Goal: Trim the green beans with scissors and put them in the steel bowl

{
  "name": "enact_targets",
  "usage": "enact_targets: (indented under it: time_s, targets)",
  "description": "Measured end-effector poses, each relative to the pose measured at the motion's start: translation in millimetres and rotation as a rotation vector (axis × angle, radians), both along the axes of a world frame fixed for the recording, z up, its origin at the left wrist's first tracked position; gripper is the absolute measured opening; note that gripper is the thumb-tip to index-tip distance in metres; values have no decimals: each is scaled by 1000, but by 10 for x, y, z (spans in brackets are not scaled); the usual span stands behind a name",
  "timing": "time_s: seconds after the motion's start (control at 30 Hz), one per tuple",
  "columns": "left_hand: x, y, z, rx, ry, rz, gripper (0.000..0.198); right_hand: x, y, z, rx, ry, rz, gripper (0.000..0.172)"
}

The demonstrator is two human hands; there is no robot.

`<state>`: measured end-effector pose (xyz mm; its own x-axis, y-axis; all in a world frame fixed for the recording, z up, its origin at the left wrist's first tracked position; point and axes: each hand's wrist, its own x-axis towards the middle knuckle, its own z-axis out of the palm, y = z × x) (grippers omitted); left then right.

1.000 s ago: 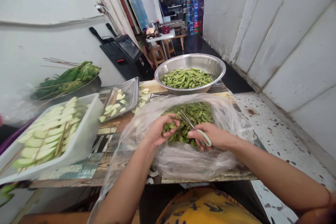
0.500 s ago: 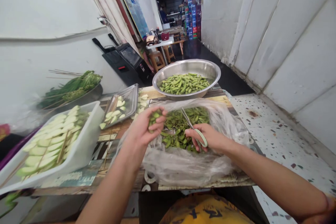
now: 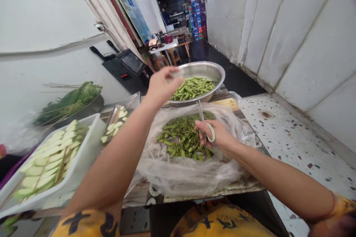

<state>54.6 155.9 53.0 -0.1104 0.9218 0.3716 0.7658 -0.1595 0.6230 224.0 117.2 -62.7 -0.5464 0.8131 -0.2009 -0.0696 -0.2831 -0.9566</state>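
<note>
My left hand (image 3: 164, 84) is over the left rim of the metal bowl (image 3: 218, 81), its thumb and fingers apart and slightly blurred. No pods show in it. Green edamame pods (image 3: 194, 88) lie heaped in that bowl. Closer to me, a clear plastic bag (image 3: 191, 177) is spread open around more edamame pods (image 3: 183, 137), darker and mixed with stems. Above the right side of this heap, my right hand (image 3: 215, 133) grips scissors (image 3: 211, 133) with pale green handles, blades pointing away from me.
At the left stands a white tub (image 3: 91, 133) of skewered pale green slices. Behind it are a bowl of leafy greens (image 3: 80, 100) and a metal tray (image 3: 136, 100) with cut pieces. A black machine (image 3: 128, 68) leans near the wall. Speckled floor (image 3: 289, 137) lies at right.
My left hand has moved from beside the bag, where it held several pods, up and away to the bowl, and the pods no longer show in it. The scissors stay over the bag.
</note>
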Motion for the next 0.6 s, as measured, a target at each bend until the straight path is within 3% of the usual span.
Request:
enact_targets:
  time_s: [0.13,0.2,0.3,0.4,0.53,0.6]
  targets:
    - [14,-745,-556,-442,330,-168,19,-11,-7,-10,12,-25,-11,33]
    - [-28,-915,-849,-464,413,-108,15,-17,-13,-31,32,-48,4,33]
    - [-115,-931,-1160,-419,403,-72,13,-17,-29,-46,67,-90,64,32]
    - [-190,-851,-1273,-391,154,-92,14,-2,-60,-25,106,-148,143,33]
    - [-263,-821,-1284,-467,-514,-41,41,23,-100,-3,136,-240,257,38]
    - [-290,-831,-1292,-477,-744,-41,52,35,-103,-19,113,-272,313,39]
